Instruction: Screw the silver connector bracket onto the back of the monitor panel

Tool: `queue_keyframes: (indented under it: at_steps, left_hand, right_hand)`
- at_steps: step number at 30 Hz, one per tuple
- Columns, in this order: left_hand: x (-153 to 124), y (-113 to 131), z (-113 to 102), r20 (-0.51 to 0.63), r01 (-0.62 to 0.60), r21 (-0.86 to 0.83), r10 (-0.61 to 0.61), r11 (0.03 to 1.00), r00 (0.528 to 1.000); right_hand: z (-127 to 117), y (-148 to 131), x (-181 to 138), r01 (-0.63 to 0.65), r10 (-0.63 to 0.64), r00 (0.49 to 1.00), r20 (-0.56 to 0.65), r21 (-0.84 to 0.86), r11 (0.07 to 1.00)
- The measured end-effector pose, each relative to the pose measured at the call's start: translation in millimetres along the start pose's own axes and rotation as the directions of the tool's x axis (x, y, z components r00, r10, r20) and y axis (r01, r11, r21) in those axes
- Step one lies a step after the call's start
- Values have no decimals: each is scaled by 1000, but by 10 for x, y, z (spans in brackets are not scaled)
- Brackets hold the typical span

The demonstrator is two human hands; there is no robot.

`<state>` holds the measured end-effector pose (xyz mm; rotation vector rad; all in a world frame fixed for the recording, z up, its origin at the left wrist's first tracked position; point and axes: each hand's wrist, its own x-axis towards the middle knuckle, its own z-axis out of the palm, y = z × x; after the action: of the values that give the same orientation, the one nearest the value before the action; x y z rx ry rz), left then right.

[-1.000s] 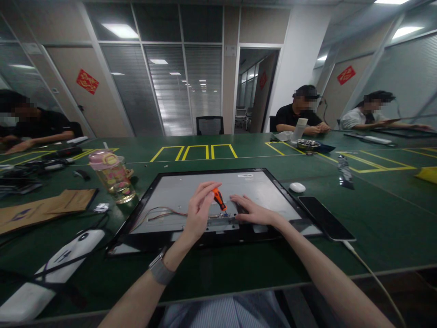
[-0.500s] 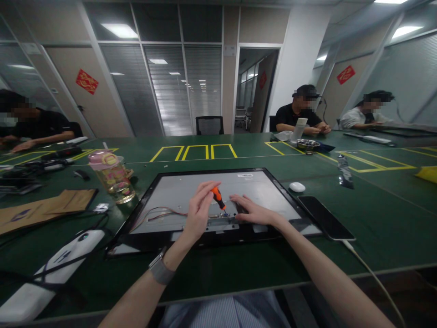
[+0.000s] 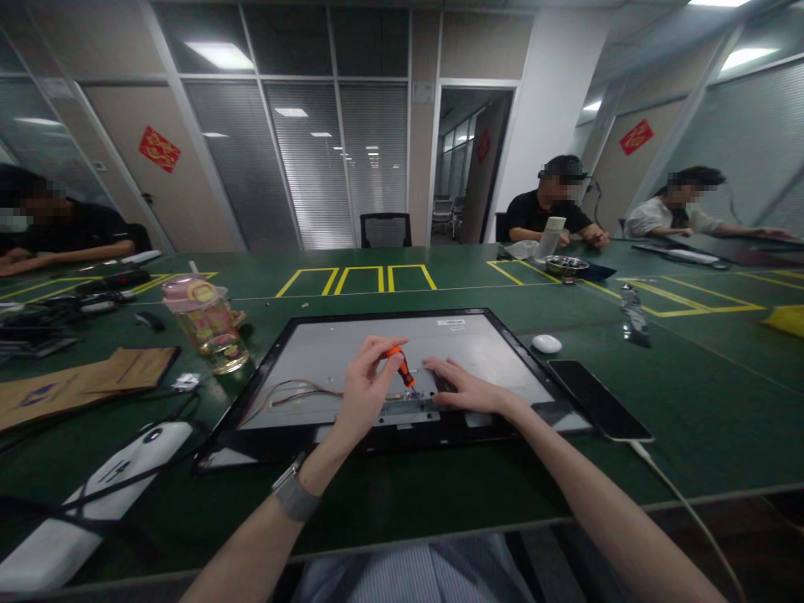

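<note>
A flat display panel (image 3: 377, 339) with a grey back and black frame lies on the table before me. My left hand (image 3: 366, 377) is closed around the orange and black handle of a screwdriver (image 3: 405, 368). The tool tilts, its tip down at a small circuit board (image 3: 414, 399) near the panel's front edge. My right hand (image 3: 465, 387) rests beside that board, fingers stretched out and apart, holding nothing visible; the fingertips lie on the panel. Thin coloured wires (image 3: 295, 385) run from the board's left side across the panel.
Left of the panel stand a pink-lidded bottle (image 3: 207, 322) and a paper bag (image 3: 88, 381), with a white device (image 3: 106, 494) nearer me. To the right lie a phone (image 3: 600, 400) on a cable and a white earbud case (image 3: 546, 344). Three people sit across the table.
The screwdriver handle has shifted slightly and the left fingers have curled a little more around it. My right hand stays put. At far right, a person's arm now stretches over a dark panel.
</note>
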<state>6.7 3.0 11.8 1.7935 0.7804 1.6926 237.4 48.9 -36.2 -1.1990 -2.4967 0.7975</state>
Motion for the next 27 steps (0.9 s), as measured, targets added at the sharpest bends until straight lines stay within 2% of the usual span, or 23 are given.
queue_keyframes:
  at_steps: [7, 14, 23, 27]
  left_hand:
    - [-26, 33, 0, 50, 46, -54, -43, 997, 998]
    - [4, 18, 6, -31, 22, 12, -22, 1000, 999]
    - [-14, 29, -7, 18, 7, -28, -7, 1000, 1000]
    - [-4, 1, -4, -52, -39, 50, 41, 998, 998]
  right_hand:
    - [0, 11, 0, 11, -11, 1000, 2, -9, 1000]
    - [-19, -35, -14, 0, 0, 1000, -3, 0, 1000]
    - [-4, -20, -2, -12, 12, 1000, 4, -16, 1000]
    - [0, -8, -2, -4, 4, 1000, 8, -11, 1000]
